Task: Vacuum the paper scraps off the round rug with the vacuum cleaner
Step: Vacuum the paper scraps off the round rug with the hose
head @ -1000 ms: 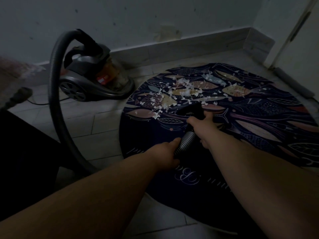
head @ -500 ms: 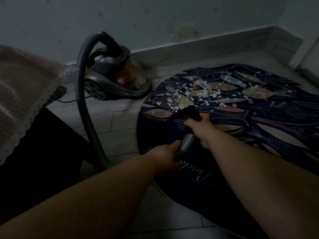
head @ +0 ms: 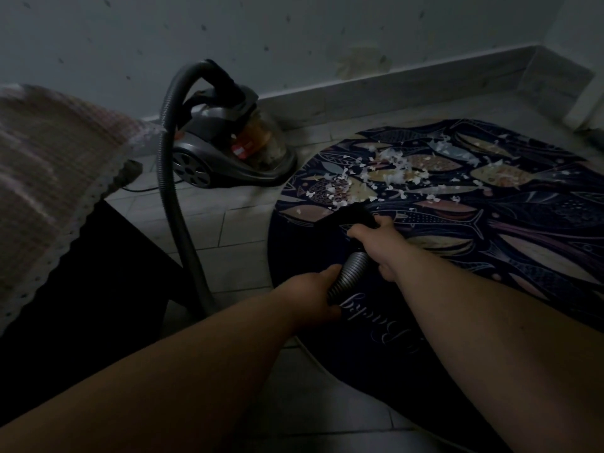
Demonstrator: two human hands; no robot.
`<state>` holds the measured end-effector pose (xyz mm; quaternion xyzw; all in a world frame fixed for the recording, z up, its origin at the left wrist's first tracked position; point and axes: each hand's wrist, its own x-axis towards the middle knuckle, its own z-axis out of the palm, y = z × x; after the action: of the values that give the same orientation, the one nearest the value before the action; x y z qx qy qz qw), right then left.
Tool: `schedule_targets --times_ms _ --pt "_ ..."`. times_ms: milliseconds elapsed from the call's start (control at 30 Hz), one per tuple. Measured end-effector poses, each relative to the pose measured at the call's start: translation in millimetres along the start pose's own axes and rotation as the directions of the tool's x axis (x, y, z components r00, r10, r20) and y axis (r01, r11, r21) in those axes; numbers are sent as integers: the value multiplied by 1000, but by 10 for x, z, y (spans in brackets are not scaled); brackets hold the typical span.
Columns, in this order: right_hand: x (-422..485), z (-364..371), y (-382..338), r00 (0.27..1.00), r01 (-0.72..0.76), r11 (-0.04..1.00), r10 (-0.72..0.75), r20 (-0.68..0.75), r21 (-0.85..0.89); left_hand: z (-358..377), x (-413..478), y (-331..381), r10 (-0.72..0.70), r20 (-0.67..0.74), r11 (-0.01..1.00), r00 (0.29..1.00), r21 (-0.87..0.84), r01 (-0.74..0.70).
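A dark round rug (head: 529,223) with a fish pattern lies on the tiled floor. White paper scraps (head: 397,173) are strewn over its far left part. My right hand (head: 379,246) grips the black nozzle end (head: 351,215) of the ribbed grey hose (head: 349,273), whose tip lies on the rug just short of the scraps. My left hand (head: 310,297) grips the hose lower down. The canister vacuum cleaner (head: 228,148) stands on the floor left of the rug, by the wall.
The hose (head: 170,178) loops up from the canister and down across the floor to my hands. A cloth-covered piece of furniture (head: 49,178) with a dark side fills the left. A skirting board (head: 392,86) and wall corner bound the far side.
The view has swung left, showing more of the furniture. The nozzle has slid left along the near edge of the scraps. Both hands keep their grip.
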<state>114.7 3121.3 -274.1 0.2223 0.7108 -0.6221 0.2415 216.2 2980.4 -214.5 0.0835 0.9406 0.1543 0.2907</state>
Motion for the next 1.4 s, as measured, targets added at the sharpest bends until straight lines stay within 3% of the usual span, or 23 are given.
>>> schedule_targets --times_ms 867,1400 --pt "261 -766 34 926 59 988 0 -378 143 62 775 504 138 44 990 989 6 -139" --pt "493 -679 -120 969 27 981 21 -245 193 -79 931 437 82 46 996 996 20 -83"
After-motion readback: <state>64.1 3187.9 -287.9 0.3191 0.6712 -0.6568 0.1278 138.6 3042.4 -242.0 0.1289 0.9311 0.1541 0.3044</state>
